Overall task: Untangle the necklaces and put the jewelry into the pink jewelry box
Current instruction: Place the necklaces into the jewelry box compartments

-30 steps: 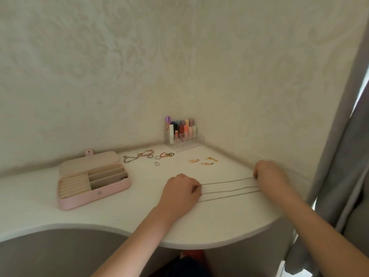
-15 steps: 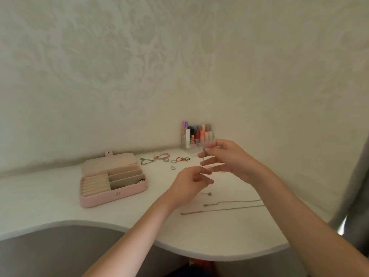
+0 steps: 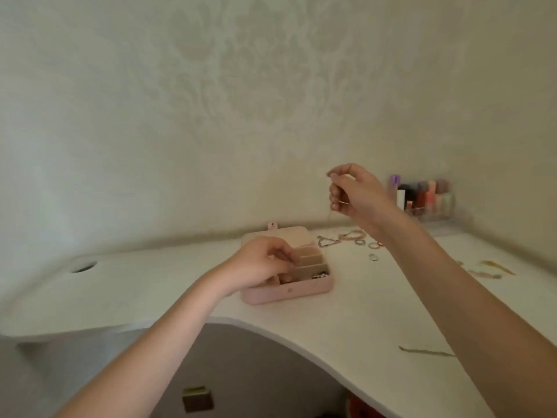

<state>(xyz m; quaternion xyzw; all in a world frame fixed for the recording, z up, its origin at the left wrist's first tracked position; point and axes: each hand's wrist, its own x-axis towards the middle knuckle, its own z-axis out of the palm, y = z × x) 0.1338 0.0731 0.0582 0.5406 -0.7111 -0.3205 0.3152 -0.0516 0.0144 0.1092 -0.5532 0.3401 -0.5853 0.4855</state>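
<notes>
Nearest the table (image 3: pixel 346 312) edge, a thin chain (image 3: pixel 426 352) lies loose on the white top by the right forearm, not yet stowed. Further in, the left hand (image 3: pixel 260 267) hovers over the open pink jewelry box (image 3: pixel 289 289), fingers curled as if pinching something small above the compartments; motion blur hides what, so whether it grasps the low end of a chain I cannot tell. Above and beyond, the right hand (image 3: pixel 354 191) is raised, fingertips pinched on a fine necklace (image 3: pixel 329 211) that hangs down toward the box. Best handling, to my eye: keep the top pinch high and steady, lower slowly so the chain coils into one long compartment from the bottom end, the left guiding it clear of the dividers and the pieces already inside. Dropped fast, it would likely knot again. Behind the box, beaded bracelets (image 3: pixel 340 238) and rings (image 3: pixel 373 256) wait on the table; a clear organizer (image 3: pixel 428 203) of bottles stands at the wall.
</notes>
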